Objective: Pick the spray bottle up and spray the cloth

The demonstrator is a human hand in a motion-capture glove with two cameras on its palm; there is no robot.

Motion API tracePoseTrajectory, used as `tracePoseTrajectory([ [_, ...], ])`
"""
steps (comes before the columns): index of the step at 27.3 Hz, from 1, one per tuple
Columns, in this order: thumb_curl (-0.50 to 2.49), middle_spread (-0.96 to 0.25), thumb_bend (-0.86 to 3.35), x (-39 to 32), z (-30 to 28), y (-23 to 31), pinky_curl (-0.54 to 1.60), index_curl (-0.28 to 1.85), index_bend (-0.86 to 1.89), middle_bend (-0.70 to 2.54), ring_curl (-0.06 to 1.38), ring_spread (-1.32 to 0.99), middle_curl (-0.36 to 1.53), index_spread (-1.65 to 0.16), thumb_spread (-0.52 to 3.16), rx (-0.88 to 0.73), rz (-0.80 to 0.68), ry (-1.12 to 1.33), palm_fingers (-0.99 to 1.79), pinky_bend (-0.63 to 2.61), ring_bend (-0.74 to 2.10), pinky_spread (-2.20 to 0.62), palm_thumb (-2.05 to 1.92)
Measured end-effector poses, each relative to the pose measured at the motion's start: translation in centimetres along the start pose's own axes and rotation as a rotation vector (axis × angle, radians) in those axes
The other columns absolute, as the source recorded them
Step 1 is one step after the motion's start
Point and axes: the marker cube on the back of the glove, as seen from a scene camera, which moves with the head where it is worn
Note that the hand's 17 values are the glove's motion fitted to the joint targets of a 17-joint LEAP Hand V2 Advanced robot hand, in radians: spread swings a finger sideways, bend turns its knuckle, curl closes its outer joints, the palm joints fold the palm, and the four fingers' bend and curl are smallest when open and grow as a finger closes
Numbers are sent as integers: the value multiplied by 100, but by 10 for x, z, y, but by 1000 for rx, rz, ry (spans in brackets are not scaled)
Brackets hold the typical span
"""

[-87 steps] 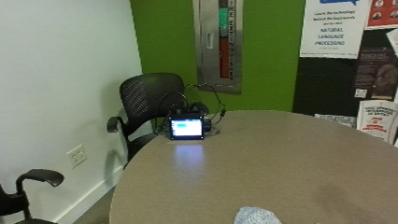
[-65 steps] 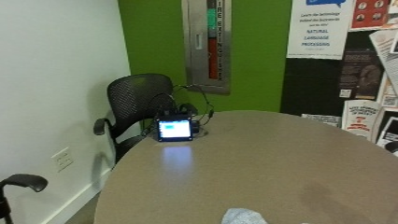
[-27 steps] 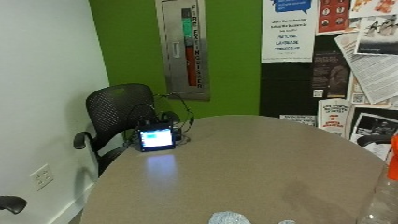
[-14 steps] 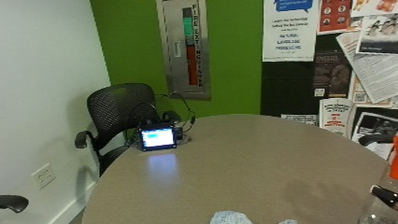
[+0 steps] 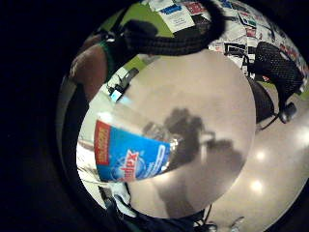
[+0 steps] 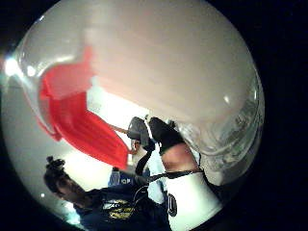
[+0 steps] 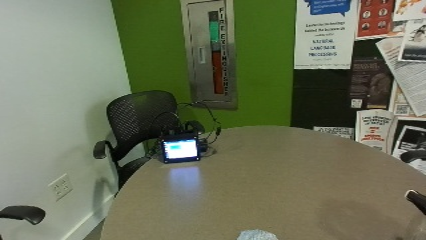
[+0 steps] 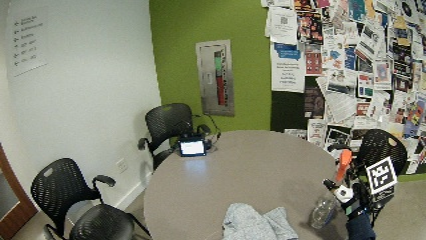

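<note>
Meeting room: round grey table (image 8: pixel 259 170), green wall behind, white wall to one side.

Nearest, table's front edge: cloth (image 8: pixel 256 224), grey, crumpled, lying flat; only its tip shows in the closer outside view (image 7: pixel 258 235).

Beside the cloth, toward the poster side: bottle (image 8: pixel 324 210), clear body, red-orange sprayer head raised above it. Base appears to sit at or just over the tabletop; contact cannot be made out. Palm views show the blue-and-red label (image 5: pixel 129 157) and red trigger (image 6: pixel 79 122) close against the palm.

Right hand (image 8: pixel 351 199), black glove, at the bottle's neck, just under the sprayer. Finger curl is not clearly shown from outside; the bottle filling both palm views suggests the hand holds it, but the grip itself cannot be told.

Mid-table: bare grey surface.

Far edge: small device (image 7: pixel 181 150) with lit screen, upright, cables trailing behind it.

Beyond the table: black mesh chair (image 7: pixel 136 127) against the white wall; steel extinguisher cabinet (image 7: pixel 212 52) set in the green wall; posters (image 8: pixel 346 60) covering the adjoining wall.
</note>
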Motion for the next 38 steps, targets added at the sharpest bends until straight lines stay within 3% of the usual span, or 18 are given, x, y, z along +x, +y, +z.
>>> tracePoseTrajectory([
  [7,38,-8,3,1,5,-5,28,31,14,36,29,-5,38,-33,101,102,-14,-122,97,15,39,24,62],
  [13,42,-14,4,-3,16,-11,29,30,7,47,34,-15,43,-30,98,164,-3,-224,112,18,49,13,73],
  [17,48,-16,6,-6,37,-17,32,27,2,52,39,-20,46,-30,87,164,-3,-241,115,25,59,2,85],
  [23,54,-16,5,-18,63,-16,35,34,23,50,41,-22,48,-29,70,170,2,-272,126,30,55,-12,94],
  [38,65,-17,-2,-23,91,-6,37,45,25,53,44,-24,51,-29,48,170,12,-297,131,32,57,-23,101],
])
